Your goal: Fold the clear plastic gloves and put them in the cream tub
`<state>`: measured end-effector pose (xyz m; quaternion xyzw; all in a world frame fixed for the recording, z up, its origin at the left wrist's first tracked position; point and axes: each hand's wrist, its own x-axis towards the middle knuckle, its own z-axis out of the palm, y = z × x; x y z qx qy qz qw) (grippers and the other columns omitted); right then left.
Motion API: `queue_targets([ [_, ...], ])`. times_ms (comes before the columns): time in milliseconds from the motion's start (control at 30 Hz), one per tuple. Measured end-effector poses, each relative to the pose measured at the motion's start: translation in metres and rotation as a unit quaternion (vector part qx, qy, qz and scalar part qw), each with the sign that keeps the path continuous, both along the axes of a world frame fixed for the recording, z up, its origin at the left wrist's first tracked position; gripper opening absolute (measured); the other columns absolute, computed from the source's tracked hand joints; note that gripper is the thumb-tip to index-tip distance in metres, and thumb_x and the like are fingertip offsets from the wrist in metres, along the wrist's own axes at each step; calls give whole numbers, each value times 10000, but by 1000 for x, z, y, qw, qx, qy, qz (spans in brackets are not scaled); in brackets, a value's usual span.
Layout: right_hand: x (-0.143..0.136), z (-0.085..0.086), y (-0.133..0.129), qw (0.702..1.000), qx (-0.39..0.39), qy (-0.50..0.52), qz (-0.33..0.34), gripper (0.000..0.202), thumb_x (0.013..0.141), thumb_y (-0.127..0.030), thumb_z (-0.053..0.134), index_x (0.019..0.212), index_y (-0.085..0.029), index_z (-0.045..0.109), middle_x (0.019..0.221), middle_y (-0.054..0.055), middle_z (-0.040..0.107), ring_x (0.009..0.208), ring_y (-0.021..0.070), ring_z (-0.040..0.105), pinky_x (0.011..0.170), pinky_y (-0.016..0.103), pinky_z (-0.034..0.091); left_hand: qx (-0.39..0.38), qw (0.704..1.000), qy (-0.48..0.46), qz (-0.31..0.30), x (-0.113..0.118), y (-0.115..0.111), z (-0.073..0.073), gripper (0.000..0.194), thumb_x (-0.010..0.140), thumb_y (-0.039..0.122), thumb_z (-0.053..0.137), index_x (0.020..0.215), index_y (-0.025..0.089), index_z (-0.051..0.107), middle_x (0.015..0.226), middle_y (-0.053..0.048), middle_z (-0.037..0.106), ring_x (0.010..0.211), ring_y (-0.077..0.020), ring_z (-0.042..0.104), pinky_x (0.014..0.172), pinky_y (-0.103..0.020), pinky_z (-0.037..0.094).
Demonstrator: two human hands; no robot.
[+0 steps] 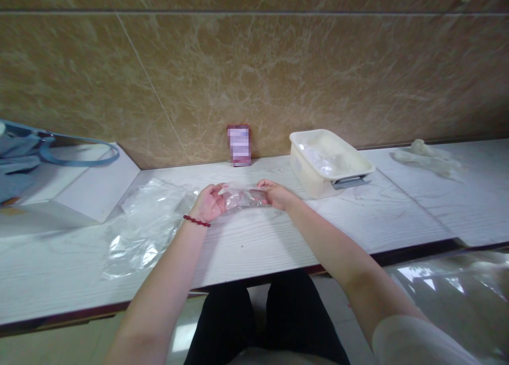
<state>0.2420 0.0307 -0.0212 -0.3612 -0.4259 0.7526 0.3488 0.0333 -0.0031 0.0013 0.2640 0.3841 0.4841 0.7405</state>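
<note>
A clear plastic bag (pixel 244 198) is stretched sideways between my two hands, just above the white table. My left hand (pixel 211 203), with a red bead bracelet (pixel 196 221) at the wrist, is closed on the bag's left end. The right end is gripped by my right hand (pixel 277 194). Some brownish content seems to show through the film, but I cannot make out what it is. More clear plastic bags (pixel 147 224) lie in a loose, shiny pile left of my left hand.
Against the wall leans a phone (pixel 239 146). A cream plastic bin (pixel 308 176) with clear plastic inside stands to the right, and a crumpled pale glove-like item (pixel 431 159) lies farther right. On the left, a blue bag (pixel 19 163) rests on a white box (pixel 85 187).
</note>
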Motion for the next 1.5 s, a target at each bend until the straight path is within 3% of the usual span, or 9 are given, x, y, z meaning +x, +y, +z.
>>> queue_targets([
  [167,-1,3,-2,1000,16,8,-6,100,735,-216,495,813,-227,434,819,-18,604,583,106,590,370,144,323,-13,999,-1,48,4,-3,5,146,702,83,398,766,144,514,608,-16,574,581,-145,596,615,-338,521],
  [333,-2,4,-4,998,51,-28,-38,134,722,-246,504,846,-231,454,855,-15,592,563,81,561,372,141,329,-26,999,-8,39,6,-2,4,115,729,94,425,786,136,516,638,-33,581,581,-148,599,583,-321,522],
  [533,-6,-3,-2,989,89,-86,-84,303,710,-235,503,996,-274,412,843,-30,559,552,70,535,389,152,384,-43,996,43,69,7,0,0,254,693,-27,365,816,141,510,674,-19,589,584,-121,596,554,-270,519],
  [767,-16,5,-20,987,27,-70,-144,498,701,-193,572,1111,-240,293,888,23,551,661,115,589,479,212,464,6,989,54,138,6,-4,12,257,721,-14,345,843,131,518,728,-34,597,622,-125,595,560,-268,515],
  [967,-33,11,-43,994,-82,61,-24,577,626,-159,674,1067,-215,306,818,8,588,678,125,610,648,290,494,45,982,9,181,8,-8,18,265,733,2,336,866,141,518,806,-47,611,723,-143,604,620,-298,515],
  [1133,-44,9,-47,993,-73,91,3,499,572,-139,712,938,-202,380,746,-15,591,675,112,610,611,233,479,38,982,33,183,16,-11,19,258,717,12,361,851,138,542,789,-37,620,688,-127,594,603,-283,511],
  [1333,-36,9,-40,996,-54,35,-64,449,577,-164,700,830,-211,332,645,-42,586,579,90,592,506,182,441,79,975,96,187,19,-15,18,189,644,79,528,815,135,586,803,-28,623,686,-117,575,593,-252,485],
  [1500,-29,6,-31,992,14,-60,-114,426,582,-196,674,771,-218,292,574,-60,561,517,91,561,432,166,386,102,967,175,155,14,-15,14,318,539,158,683,844,125,598,701,-14,619,593,-83,548,530,-177,421],
])
